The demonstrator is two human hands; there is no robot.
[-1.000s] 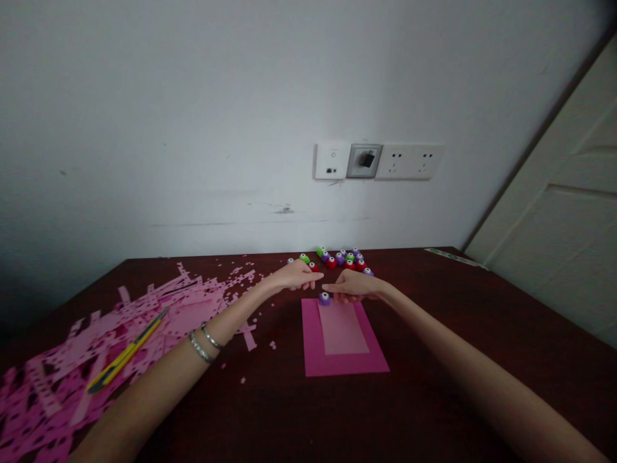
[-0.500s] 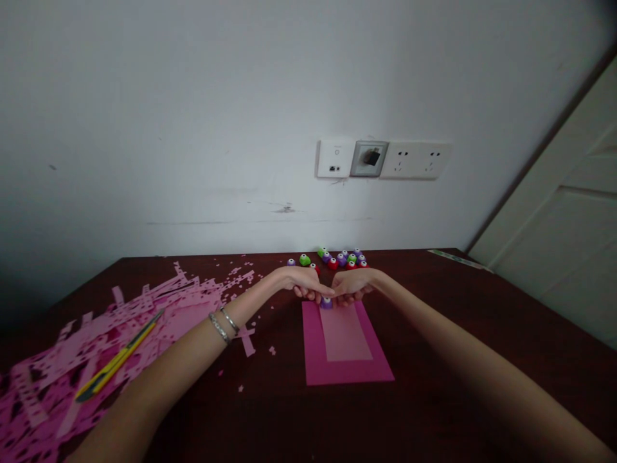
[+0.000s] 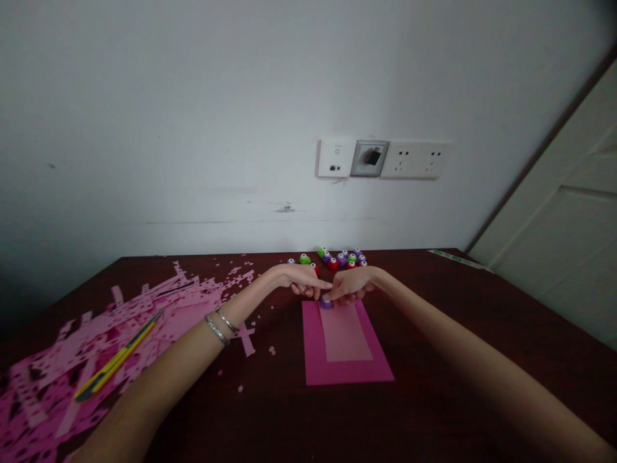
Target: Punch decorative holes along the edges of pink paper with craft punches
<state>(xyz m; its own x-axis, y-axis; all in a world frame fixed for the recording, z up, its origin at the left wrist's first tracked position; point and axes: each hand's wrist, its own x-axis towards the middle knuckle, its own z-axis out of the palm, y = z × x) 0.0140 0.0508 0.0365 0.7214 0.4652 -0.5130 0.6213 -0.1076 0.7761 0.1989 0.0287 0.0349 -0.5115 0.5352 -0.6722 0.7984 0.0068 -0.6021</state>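
Observation:
A small purple craft punch (image 3: 326,303) sits at the top edge of a light pink sheet (image 3: 348,337), which lies over a larger dark pink sheet (image 3: 348,374). My right hand (image 3: 351,285) is closed on the punch, its thumb on top and the other fingers curled at the right side. From the left, my left hand (image 3: 303,280) meets it with the index finger stretched out above the punch. Its other fingers are curled, and a fingertip touches the punch's left side. The palms and the sheets' far edges are partly hidden.
Cut pink scraps (image 3: 187,318) cover the table's left side, with a yellow utility knife (image 3: 118,363) on them. Several coloured punches (image 3: 342,259) stand at the back by the wall. A patterned strip (image 3: 460,260) lies at the back right. Wall sockets (image 3: 414,160) are above.
My right thumb has come onto the top of the purple punch. My left thumb has drawn back, and my left index finger now points across above the punch. The sheets have stayed put.

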